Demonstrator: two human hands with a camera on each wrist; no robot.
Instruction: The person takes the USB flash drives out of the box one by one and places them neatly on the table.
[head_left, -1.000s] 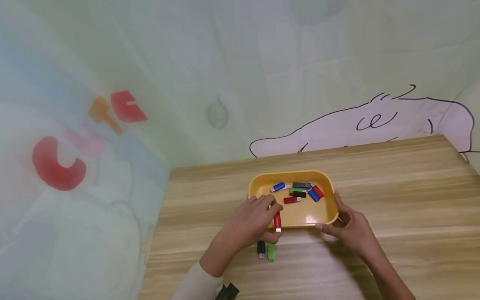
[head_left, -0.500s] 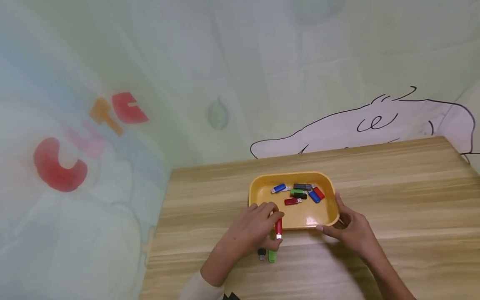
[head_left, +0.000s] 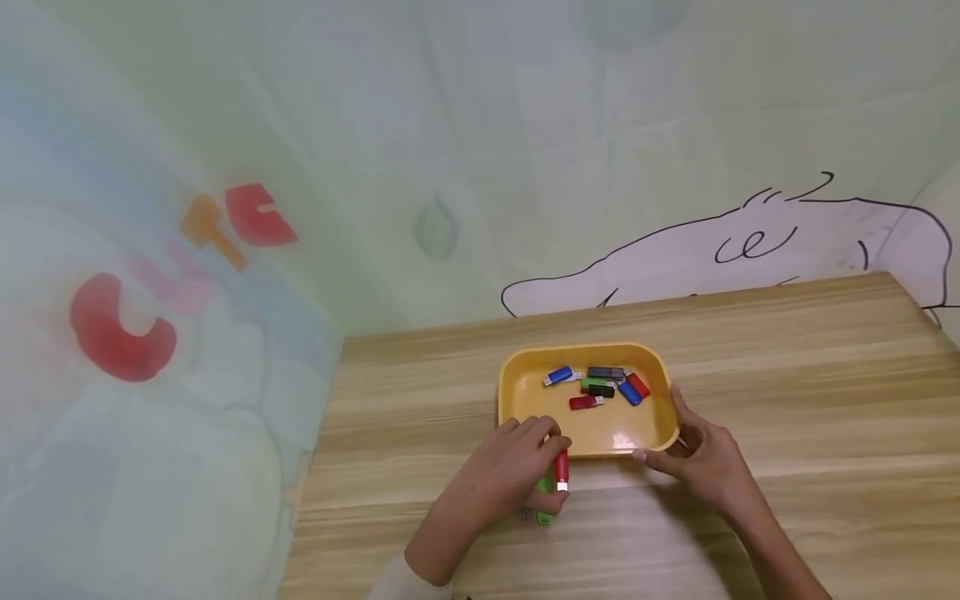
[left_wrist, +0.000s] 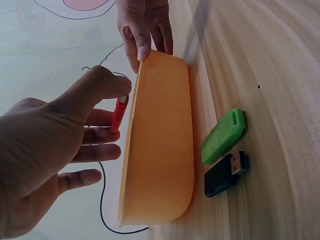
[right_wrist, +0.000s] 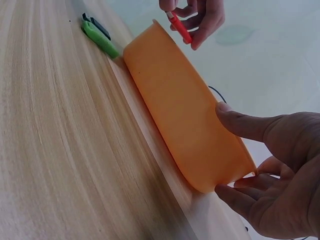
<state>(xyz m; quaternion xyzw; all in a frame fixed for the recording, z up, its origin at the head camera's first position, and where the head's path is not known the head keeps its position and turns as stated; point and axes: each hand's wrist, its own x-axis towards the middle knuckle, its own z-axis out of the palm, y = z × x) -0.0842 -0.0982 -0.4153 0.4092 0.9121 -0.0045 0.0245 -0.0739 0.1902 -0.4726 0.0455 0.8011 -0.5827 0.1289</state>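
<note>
My left hand (head_left: pixel 498 471) pinches a red USB stick (head_left: pixel 561 471) between thumb and fingers, its metal plug toward the thumb. In the left wrist view this stick is level with the rim of the yellow tray (left_wrist: pixel 162 135), just outside its near wall. My right hand (head_left: pixel 705 458) grips the tray's near right corner, thumb on the rim and fingers at the side. On the table in front of the tray lie a green USB stick (left_wrist: pixel 225 135) and a black USB stick (left_wrist: pixel 225 172), side by side. The left hand largely hides both from the head view.
Inside the tray, several USB sticks lie loose, among them a blue one (head_left: pixel 558 376), a dark red one (head_left: pixel 585 402) and a bright red one (head_left: pixel 638 385). The wooden table (head_left: pixel 810 400) meets a printed backdrop (head_left: pixel 480 167) behind and at the left.
My left hand has moved a little toward the table's front with the red USB stick, and now covers more of the black and green sticks. My right hand keeps its grip on the tray.
</note>
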